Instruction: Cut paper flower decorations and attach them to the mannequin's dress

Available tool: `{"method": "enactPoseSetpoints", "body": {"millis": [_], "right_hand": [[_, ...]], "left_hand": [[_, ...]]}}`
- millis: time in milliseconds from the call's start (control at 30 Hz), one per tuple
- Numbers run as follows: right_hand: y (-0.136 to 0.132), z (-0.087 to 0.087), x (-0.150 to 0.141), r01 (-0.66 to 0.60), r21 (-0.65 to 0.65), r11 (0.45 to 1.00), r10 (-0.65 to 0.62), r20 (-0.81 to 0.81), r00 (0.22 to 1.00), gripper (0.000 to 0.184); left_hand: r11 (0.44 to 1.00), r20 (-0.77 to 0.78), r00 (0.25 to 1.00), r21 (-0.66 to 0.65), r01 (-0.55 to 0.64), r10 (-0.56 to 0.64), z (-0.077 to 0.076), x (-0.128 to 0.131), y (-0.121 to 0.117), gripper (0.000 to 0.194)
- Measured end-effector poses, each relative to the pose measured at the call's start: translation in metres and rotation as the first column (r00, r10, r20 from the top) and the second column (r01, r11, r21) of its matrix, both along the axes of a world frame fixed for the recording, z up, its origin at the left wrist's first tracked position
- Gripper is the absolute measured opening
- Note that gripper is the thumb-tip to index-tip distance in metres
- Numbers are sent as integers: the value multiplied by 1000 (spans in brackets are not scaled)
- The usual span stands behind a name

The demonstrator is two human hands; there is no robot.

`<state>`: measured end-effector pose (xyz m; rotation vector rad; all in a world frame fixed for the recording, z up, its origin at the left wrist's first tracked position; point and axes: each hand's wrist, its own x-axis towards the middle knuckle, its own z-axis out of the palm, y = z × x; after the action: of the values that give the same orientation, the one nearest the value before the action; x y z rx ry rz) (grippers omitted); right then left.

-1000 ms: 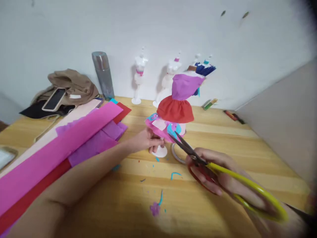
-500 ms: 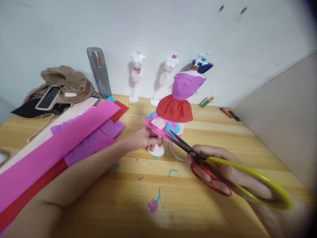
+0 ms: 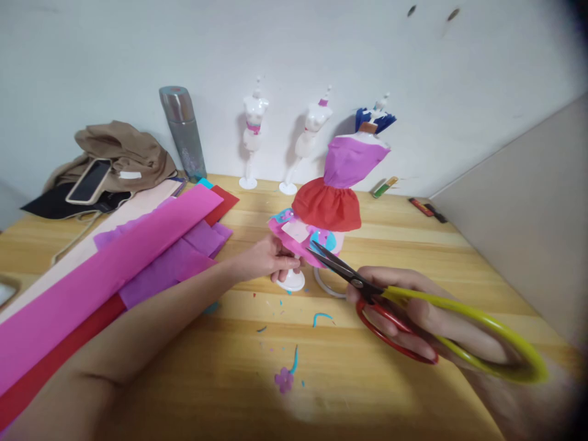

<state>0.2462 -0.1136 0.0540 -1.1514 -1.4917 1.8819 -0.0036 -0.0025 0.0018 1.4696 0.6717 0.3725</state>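
My left hand [image 3: 278,258] is closed round the lower stem of a small dress-form mannequin [image 3: 291,280], just above its white round base. A purple paper top [image 3: 353,160], a gathered red skirt [image 3: 328,205] and a pink lower layer [image 3: 294,244] with blue pieces dress the mannequin, which leans to the right. In my right hand [image 3: 418,312] are scissors [image 3: 358,283] with one yellow and one red handle loop. Their blades are slightly parted, with the tips at the lower edge of the pink layer. Whether the blades touch the paper I cannot tell.
Sheets of pink, purple and red paper [image 3: 151,236] lie at left, near a phone [image 3: 89,180], brown cloth [image 3: 124,150] and a steel bottle [image 3: 184,131]. Several small mannequins [image 3: 252,128] stand by the wall. A purple flower [image 3: 283,380] and blue scraps [image 3: 323,316] lie in front.
The mannequin's upper part has shifted slightly right and down. The scissors' blades have closed a little, and the red loop has moved slightly right. My left hand keeps its hold.
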Motion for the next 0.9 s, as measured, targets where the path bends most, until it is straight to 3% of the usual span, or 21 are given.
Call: {"method": "enactPoseSetpoints", "body": {"millis": [300, 367, 433, 467, 533, 600, 667, 900], "right_hand": [[-4, -2, 0, -87, -66, 994, 81, -94, 992, 47], [-2, 3, -1, -37, -82, 996, 30, -78, 996, 56], [0, 8, -1, -114, -124, 986, 114, -7, 993, 56], [1, 10, -2, -35, -77, 996, 36, 7, 999, 55], [0, 12, -4, -129, -124, 984, 133, 30, 991, 54], [-2, 13, -8, -88, -107, 990, 92, 26, 995, 54], [-6, 12, -13, 53, -77, 996, -55, -25, 998, 55], [-14, 17, -26, 152, -128, 980, -156, -19, 988, 58]], "left_hand": [[1000, 34, 999, 4, 0, 0, -1, 0, 0, 10], [1000, 15, 1000, 9, 11, -11, 0, -1, 0, 8], [1000, 3, 1000, 14, 25, -25, 1, -1, 0, 7], [999, 2, 1000, 16, 30, -30, 2, -1, 0, 7], [999, 5, 1000, 26, 30, -30, 4, -1, -1, 8], [999, 3, 1000, 36, 28, -28, 5, -1, -1, 8], [999, -4, 1000, 39, 24, -24, 6, -2, -2, 8], [1000, -25, 1000, 24, 14, -14, 7, -1, -3, 6]]}}
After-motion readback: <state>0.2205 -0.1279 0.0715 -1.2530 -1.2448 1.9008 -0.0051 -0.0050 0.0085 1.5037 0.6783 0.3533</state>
